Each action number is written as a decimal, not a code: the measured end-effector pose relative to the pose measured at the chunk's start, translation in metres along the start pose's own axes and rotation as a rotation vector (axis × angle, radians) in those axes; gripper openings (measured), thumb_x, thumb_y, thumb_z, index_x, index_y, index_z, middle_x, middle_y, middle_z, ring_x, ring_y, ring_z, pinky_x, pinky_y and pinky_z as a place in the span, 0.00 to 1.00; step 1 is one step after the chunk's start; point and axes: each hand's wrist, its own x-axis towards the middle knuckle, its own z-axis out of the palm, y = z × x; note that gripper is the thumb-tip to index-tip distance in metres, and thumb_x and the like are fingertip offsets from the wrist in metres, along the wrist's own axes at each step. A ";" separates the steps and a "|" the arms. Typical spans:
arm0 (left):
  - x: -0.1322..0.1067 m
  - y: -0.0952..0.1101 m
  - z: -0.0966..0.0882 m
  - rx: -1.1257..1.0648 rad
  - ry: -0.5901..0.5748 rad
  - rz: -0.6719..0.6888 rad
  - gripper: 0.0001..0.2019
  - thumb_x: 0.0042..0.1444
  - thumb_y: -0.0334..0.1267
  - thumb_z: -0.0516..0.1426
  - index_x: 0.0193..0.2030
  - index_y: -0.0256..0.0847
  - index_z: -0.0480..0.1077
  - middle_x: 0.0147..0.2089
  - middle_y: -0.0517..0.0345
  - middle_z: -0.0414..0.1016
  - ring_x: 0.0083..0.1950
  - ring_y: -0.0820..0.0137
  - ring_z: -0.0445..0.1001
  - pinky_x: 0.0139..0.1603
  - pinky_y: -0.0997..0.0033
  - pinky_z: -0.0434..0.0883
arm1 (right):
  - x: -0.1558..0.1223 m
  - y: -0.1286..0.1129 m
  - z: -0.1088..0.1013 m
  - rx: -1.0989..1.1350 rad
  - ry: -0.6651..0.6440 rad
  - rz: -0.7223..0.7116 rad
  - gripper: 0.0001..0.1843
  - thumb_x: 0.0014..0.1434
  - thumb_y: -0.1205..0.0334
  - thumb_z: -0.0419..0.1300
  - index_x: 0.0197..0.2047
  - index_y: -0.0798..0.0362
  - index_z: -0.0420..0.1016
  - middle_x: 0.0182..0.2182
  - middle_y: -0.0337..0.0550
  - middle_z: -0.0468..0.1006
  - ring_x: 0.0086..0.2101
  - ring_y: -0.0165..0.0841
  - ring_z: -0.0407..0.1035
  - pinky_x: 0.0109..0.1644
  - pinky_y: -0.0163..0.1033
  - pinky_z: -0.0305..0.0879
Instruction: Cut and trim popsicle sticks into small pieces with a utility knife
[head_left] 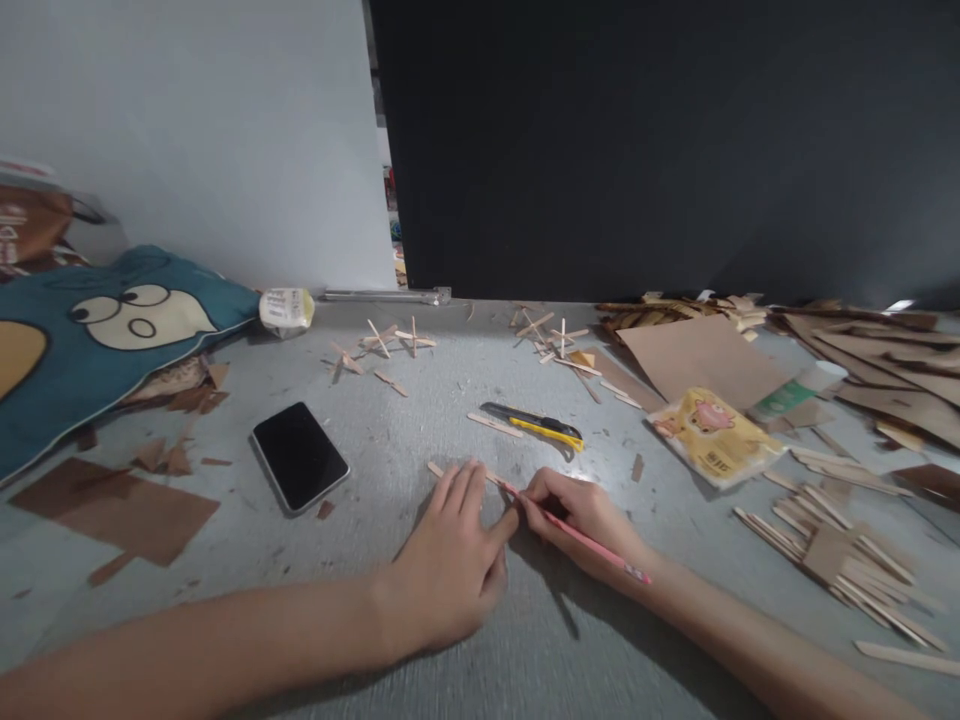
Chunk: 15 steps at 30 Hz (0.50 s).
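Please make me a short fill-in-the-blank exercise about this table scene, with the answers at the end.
1. The right hand holds a pink ____.
2. The left hand presses a wooden ____ flat on the table.
3. The phone lies to the ____ of both hands.
4. The knife beyond the hands is black and ____.

Answers: pencil; stick; left; yellow

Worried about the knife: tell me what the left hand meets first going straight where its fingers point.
Past the wooden stick under its fingertips, the left hand would likely meet the short loose stick first, the yellow utility knife just behind.
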 end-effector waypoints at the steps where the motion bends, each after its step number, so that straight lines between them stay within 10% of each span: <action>1: 0.000 0.000 0.000 -0.003 -0.001 -0.001 0.26 0.68 0.37 0.57 0.72 0.38 0.66 0.74 0.27 0.62 0.77 0.31 0.60 0.73 0.26 0.62 | 0.000 -0.001 0.000 -0.004 -0.006 -0.003 0.15 0.70 0.53 0.58 0.31 0.49 0.68 0.23 0.36 0.74 0.23 0.28 0.65 0.26 0.31 0.60; 15: -0.001 0.001 0.001 -0.078 0.042 0.001 0.24 0.67 0.34 0.57 0.69 0.39 0.68 0.76 0.33 0.62 0.78 0.39 0.59 0.76 0.30 0.59 | 0.000 0.002 -0.001 -0.045 0.016 -0.027 0.17 0.71 0.50 0.58 0.32 0.49 0.69 0.25 0.38 0.77 0.25 0.30 0.70 0.29 0.33 0.66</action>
